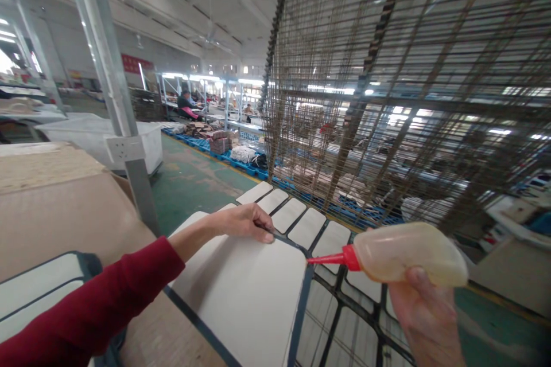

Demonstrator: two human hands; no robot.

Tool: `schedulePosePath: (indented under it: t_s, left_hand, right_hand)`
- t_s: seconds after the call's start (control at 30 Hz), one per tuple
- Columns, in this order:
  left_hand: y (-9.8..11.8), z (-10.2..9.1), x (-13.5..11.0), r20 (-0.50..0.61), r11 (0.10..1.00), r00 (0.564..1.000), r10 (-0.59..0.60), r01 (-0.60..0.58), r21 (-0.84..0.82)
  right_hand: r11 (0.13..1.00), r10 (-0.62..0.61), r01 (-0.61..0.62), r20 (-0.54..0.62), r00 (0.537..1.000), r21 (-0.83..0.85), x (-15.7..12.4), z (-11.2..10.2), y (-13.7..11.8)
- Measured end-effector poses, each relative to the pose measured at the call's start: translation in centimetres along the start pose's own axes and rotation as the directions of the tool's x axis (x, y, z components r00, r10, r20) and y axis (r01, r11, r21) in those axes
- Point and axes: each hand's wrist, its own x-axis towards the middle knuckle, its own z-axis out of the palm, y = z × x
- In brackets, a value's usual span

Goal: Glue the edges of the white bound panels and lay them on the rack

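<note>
My right hand (424, 304) is wrapped round a translucent squeeze bottle (408, 252) of pale yellowish liquid, tipped on its side with its red nozzle (331, 259) pointing left. The nozzle's tip is at the corner of a cream panel with a dark blue edge (249, 292). At that panel's far edge, my left hand (247, 222) pinches the dark border between thumb and curled fingers. Beyond and under it lie several smaller cream panels with dark borders (307, 226).
A large wire rack (344, 80) rises behind the panels. To the left stand a metal post (107, 69), a white bin (150, 146) and a brown table or box (64, 206) with more dark-edged panels (43, 287). Far off, a person (187, 106) is near blue pallets (241, 166).
</note>
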Motion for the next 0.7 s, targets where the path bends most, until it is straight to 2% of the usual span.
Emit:
schedulePosePath:
  t_s: [0.2, 0.43, 0.57, 0.7]
  left_hand:
    - [-0.1, 0.2, -0.4, -0.026, 1.000, 1.000, -0.007, 0.006, -0.014]
    - [-0.5, -0.2, -1.0, -0.040, 0.998, 0.998, -0.055, 0.054, -0.027]
    - [-0.9, -0.3, -1.1, -0.039, 0.995, 0.996, -0.076, 0.073, -0.068]
    - [-1.1, -0.4, -1.1, -0.041, 0.991, 0.994, -0.105, 0.100, -0.092]
  right_hand:
    - [0.996, 0.089, -0.089, -0.021, 0.996, -0.008, -0.3, 0.1, 0.0]
    - [0.995, 0.102, -0.101, 0.046, 0.994, -0.023, -1.0, 0.0, 0.0]
    - [0.992, 0.125, -0.126, 0.113, 0.986, 0.001, -1.1, 0.2, 0.2]
    - [0.989, 0.141, -0.146, 0.131, 0.981, 0.033, -1.4, 0.5, 0.3]
